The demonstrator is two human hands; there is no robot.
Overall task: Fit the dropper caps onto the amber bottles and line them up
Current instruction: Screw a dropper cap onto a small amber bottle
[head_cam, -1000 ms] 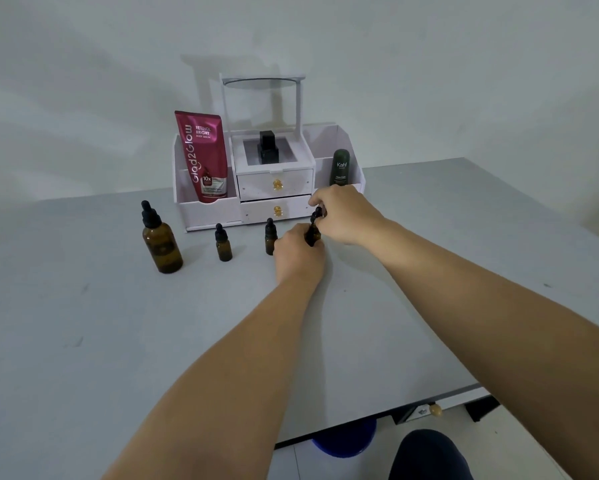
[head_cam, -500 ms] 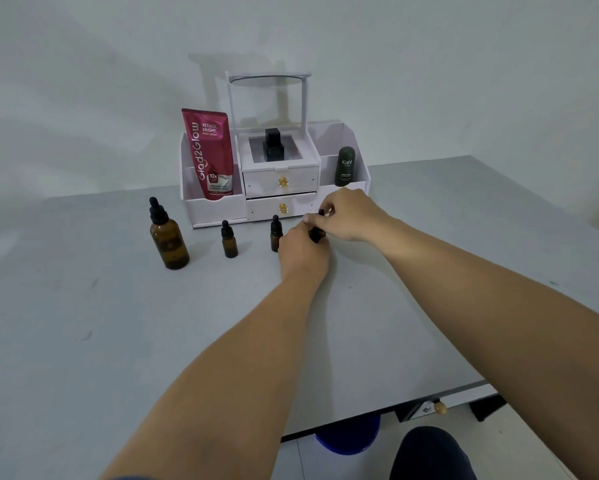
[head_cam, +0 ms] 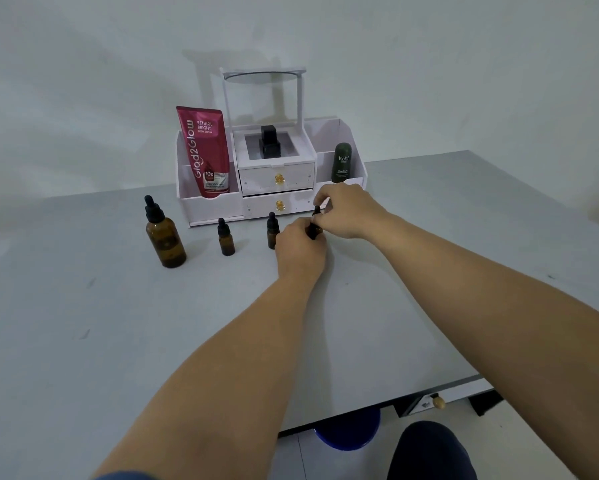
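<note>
Three capped amber bottles stand in a row on the grey table (head_cam: pixel 118 323): a large bottle (head_cam: pixel 165 239) at the left, a small bottle (head_cam: pixel 226 238) in the middle, another small bottle (head_cam: pixel 272 230) to its right. My left hand (head_cam: pixel 299 245) is closed around a further small amber bottle (head_cam: pixel 314 231), mostly hidden by the fingers. My right hand (head_cam: pixel 348 211) pinches its black dropper cap (head_cam: pixel 316 211) from above. Whether the cap is fully seated is hidden.
A white cosmetic organiser (head_cam: pixel 270 199) with two drawers stands behind the bottles. It holds a red serum tube (head_cam: pixel 204 154), a black square bottle (head_cam: pixel 269 142) and a dark green Kahf bottle (head_cam: pixel 341 163). The table's front edge runs at lower right, above a blue stool (head_cam: pixel 348 431).
Both hands have stayed on the small bottle and its cap. The bottle has tipped slightly upright between the fingers. The view has shifted a little.
</note>
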